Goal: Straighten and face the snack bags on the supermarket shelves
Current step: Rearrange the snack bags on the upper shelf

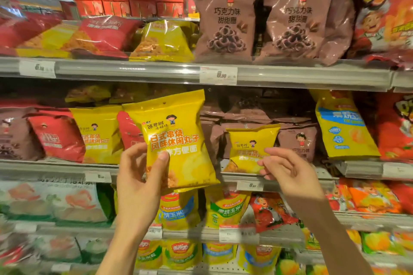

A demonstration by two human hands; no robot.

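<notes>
My left hand [140, 174] grips a yellow snack bag [176, 140] by its lower left corner and holds it upright, front facing me, out in front of the middle shelf [58, 166]. My right hand [283, 167] pinches the right edge of a smaller yellow snack bag [248, 149] that stands on the middle shelf in front of brown bags [299, 143]. More yellow [98, 134] and red bags [58, 138] stand to the left on that shelf.
The upper shelf [312, 76] carries two upright brown ring-snack bags [225, 18], slumped red and yellow bags at left and red bags at right. A tilted yellow bag [342, 125] leans at the right of the middle shelf. Lower shelves hold corn-snack bags [178, 210].
</notes>
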